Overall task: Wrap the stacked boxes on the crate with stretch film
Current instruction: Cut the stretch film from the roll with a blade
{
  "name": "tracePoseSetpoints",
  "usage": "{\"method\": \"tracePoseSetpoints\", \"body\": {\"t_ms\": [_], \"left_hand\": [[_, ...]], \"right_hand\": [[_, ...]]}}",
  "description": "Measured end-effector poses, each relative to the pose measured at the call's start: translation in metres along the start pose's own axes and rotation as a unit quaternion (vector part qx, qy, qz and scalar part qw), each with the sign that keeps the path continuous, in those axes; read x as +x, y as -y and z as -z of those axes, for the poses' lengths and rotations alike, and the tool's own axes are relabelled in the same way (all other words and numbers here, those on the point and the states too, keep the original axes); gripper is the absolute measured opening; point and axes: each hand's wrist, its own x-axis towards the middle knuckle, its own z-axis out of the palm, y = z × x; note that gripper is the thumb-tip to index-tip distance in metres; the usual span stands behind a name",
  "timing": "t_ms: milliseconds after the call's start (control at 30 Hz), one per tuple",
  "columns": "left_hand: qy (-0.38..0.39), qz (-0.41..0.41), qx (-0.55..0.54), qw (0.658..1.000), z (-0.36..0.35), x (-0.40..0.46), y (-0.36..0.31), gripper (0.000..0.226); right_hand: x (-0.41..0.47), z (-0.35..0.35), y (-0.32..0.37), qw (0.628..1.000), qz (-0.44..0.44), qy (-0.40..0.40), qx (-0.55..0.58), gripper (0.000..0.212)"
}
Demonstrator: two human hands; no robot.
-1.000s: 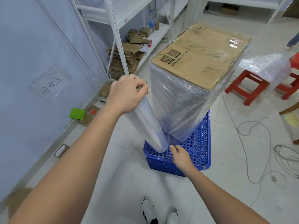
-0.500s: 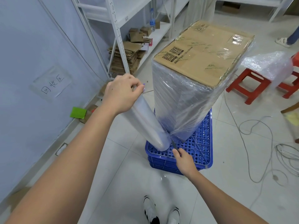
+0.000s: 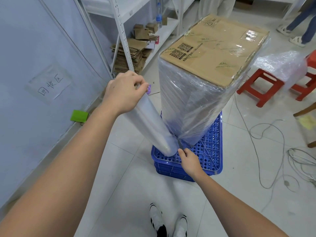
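Note:
A tall stack of cardboard boxes (image 3: 215,53) stands on a blue perforated crate (image 3: 210,151), its sides covered in clear stretch film. The film roll (image 3: 152,127) leans against the stack's near left corner, its lower end on the crate. My left hand (image 3: 124,91) grips the roll's top end, where a purple core shows. My right hand (image 3: 189,161) is low at the crate's front and holds a thin dark blade (image 3: 179,145) that points up at the film between roll and stack.
White metal shelving (image 3: 119,31) with flattened cardboard stands at the back left along a blue wall. Red stools (image 3: 259,86) and a bundle of bubble wrap (image 3: 280,65) are on the right. Loose cables (image 3: 273,151) lie on the tiled floor. Another person's legs are at the top right.
The view has drifted slightly. My left hand with the roll's top shifted a little down and left. My right hand stays at the film near the crate.

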Motion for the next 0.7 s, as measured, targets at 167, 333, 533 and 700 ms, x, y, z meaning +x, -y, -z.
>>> {"method": "tracePoseSetpoints", "body": {"t_ms": [167, 333, 533, 700], "left_hand": [[0.0, 0.009, -0.005, 1.0, 0.001, 0.003, 0.004, 0.026], [0.007, 0.012, -0.005, 1.0, 0.001, 0.007, 0.004, 0.026], [0.009, 0.02, -0.017, 1.0, 0.001, 0.011, 0.008, 0.027], [0.007, 0.023, -0.026, 0.999, 0.002, 0.015, 0.016, 0.027]], "right_hand": [[-0.007, 0.001, -0.019, 1.0, -0.006, -0.001, -0.011, 0.042], [0.018, 0.001, 0.008, 1.0, 0.004, -0.006, 0.002, 0.041], [0.029, 0.005, 0.01, 1.0, 0.016, -0.002, -0.012, 0.041], [0.007, 0.003, -0.033, 0.999, -0.006, 0.003, -0.043, 0.041]]}}
